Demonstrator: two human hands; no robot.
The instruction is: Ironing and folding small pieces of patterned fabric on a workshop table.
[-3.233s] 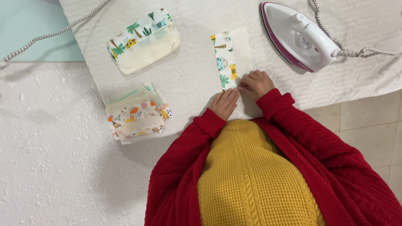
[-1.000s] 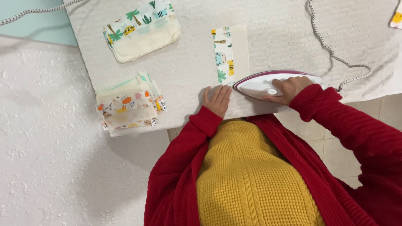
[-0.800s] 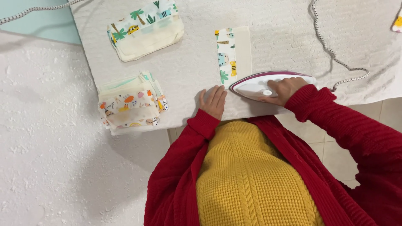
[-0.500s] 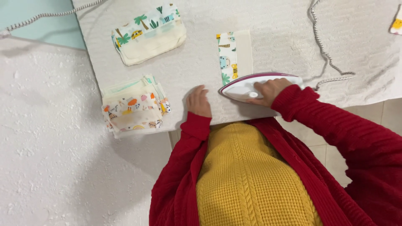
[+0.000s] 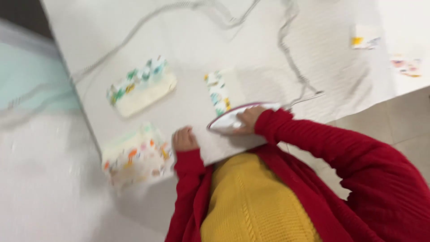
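Pressing is the step in hand: the right hand (image 5: 247, 120) is wrapped around the handle of the iron (image 5: 233, 120), which lies soleplate down on the near end of a narrow cloth strip (image 5: 218, 93); the strip, white with a printed band along its left edge, runs away from the person across the white board (image 5: 188, 40); the iron's cord (image 5: 291, 58) trails off behind it. The left hand (image 5: 184, 140) lies on the board just beside the iron's tip, fingers loosely curled and holding nothing, near the strip's lower corner but, through the blur, I cannot tell whether it touches the cloth.

Two folded stacks (image 5: 141, 87) of similar printed cloth sit to the left, one farther off and one at the board's near edge (image 5: 134, 157); small printed scraps (image 5: 365, 41) lie far right.

By my judgement most of the strip has yet to come under the iron; the next move calls for a steady slide along the strip's length, the free hand keeping the cloth flat and staying off to the side of the hot plate, and the cord kept from dragging over the piece.
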